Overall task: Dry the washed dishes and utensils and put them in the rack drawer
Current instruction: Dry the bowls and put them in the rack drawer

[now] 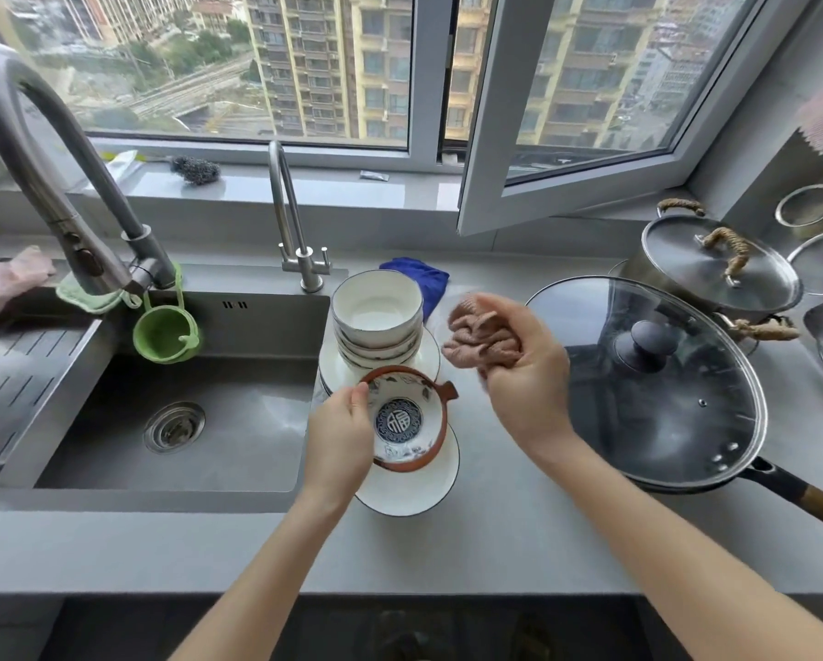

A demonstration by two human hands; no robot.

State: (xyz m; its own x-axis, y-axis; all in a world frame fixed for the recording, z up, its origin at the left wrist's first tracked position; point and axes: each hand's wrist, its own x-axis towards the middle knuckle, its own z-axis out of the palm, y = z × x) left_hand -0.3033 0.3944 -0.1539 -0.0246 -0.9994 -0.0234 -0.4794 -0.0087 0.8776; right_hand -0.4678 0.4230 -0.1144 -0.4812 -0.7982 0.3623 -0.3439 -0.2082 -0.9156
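Note:
My left hand [340, 429] grips a small brown-rimmed bowl [407, 419] with a blue emblem inside, thumb on its rim, tilted above a white plate [412, 491] on the counter. My right hand [526, 369] clutches a bunched pinkish-brown cloth [478, 336] just right of the bowl, apart from it. Behind the bowl, several white bowls [376, 310] are stacked on white plates [428, 357] next to the sink.
A steel sink [185, 422] with two faucets lies to the left. A blue cloth [421, 279] sits behind the stacked bowls. A glass-lidded wok [657, 384] and a lidded steel pot [714, 267] crowd the right counter. An open window sash [486, 136] juts inward above.

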